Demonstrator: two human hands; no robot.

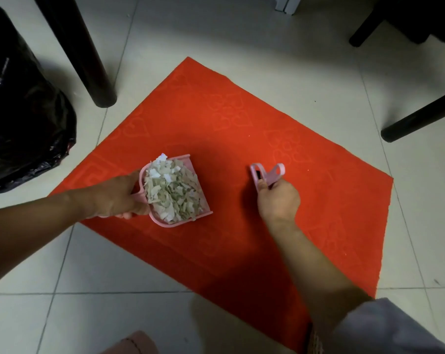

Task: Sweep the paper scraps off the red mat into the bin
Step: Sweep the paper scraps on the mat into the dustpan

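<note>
A red mat point(236, 139) with embossed hearts lies at an angle on the tiled floor. My left hand point(114, 195) grips the handle of a pink dustpan point(183, 160) over the mat's left part. The pan is heaped with pale paper scraps point(173, 190). My right hand point(277, 198) grips a small pink brush point(267, 172) by its handle over the middle of the mat; its bristles are hidden under the hand. A black bin bag point(19, 103) stands at the left edge, off the mat. Only a few tiny specks show on the mat.
A thick black table leg point(88, 60) stands between the bin bag and the mat's far corner. Another black leg point(420, 116) slants in from the right, and dark furniture point(405, 19) sits at the top right. A pink slipper point(137, 343) shows at the bottom.
</note>
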